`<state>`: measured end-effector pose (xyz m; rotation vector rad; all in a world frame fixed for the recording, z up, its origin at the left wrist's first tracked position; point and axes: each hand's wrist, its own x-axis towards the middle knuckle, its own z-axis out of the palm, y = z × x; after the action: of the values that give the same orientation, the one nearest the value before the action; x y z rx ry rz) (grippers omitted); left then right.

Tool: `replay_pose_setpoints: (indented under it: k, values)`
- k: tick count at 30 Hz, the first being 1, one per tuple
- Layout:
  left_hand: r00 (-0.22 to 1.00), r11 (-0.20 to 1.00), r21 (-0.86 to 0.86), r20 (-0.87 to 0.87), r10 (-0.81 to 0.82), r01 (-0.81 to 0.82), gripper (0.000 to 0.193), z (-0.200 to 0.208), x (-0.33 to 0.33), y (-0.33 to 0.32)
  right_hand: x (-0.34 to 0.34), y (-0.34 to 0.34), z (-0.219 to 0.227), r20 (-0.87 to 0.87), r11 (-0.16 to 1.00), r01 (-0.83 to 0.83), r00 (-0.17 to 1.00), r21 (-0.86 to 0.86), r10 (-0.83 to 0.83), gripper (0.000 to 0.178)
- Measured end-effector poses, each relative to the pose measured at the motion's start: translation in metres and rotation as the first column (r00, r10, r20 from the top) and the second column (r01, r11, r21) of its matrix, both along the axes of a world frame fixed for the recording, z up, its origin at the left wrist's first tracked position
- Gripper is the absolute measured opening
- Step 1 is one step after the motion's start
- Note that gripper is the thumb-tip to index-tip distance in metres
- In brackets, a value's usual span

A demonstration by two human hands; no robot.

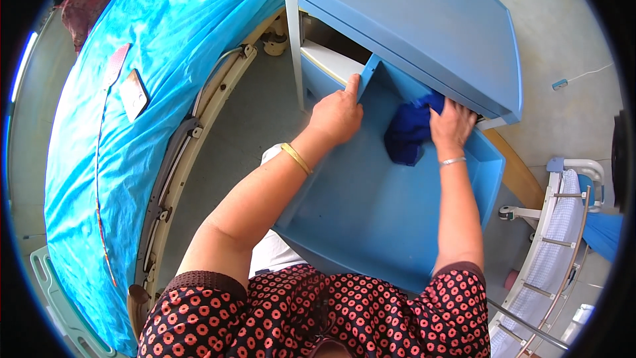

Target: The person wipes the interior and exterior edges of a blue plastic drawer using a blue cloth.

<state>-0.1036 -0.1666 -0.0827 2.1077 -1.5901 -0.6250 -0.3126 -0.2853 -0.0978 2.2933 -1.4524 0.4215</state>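
A light-blue drawer (358, 205) is pulled out toward me from a blue bedside cabinet (411, 13). My left hand (336, 116) grips the drawer's left side wall near the cabinet, one finger stretched along the rim and the others hidden from view. Inside the back right part of the drawer, my right hand (452, 122) holds a dark blue cloth (407, 134). The cloth is bunched up and hangs down against the drawer's bottom. A gold bracelet circles my left wrist, a silver one my right.
To the left stands a bed (179, 40) under shiny blue sheeting, with a phone (134, 95) and a pink fly swatter (117, 65) lying on it. Another bed with metal side rails (555, 242) is at the right. A small cable connector (560, 84) lies on the floor.
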Motion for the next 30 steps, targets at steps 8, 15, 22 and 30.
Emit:
replay_pose_setpoints:
  k: [8, 15, 22, 30]
  values:
    - [0.999, 0.999, 0.049, 0.049, -0.001, -0.001, 0.053, 0.003, 0.000, -0.002, 0.014, 0.001, 0.004, 0.081, 0.949, -0.309, 0.949, 0.061, 0.304, 0.065]
    - [0.998, 0.998, 0.054, 0.070, 0.005, -0.009, 0.055, -0.001, -0.003, -0.007, 0.116, -0.007, -0.014, 0.148, 0.911, -0.409, 0.899, -0.045, 0.411, 0.045]
    - [0.997, 0.999, 0.040, 0.075, 0.032, -0.035, 0.053, -0.001, 0.000, 0.000, 0.055, 0.002, -0.012, 0.066, 0.918, -0.387, 0.917, -0.092, 0.393, 0.036]
    - [1.000, 0.999, 0.030, -0.001, 0.013, -0.013, 0.058, 0.004, 0.002, 0.001, -0.087, 0.033, 0.002, -0.229, 0.984, -0.169, 0.961, -0.049, 0.153, 0.049]
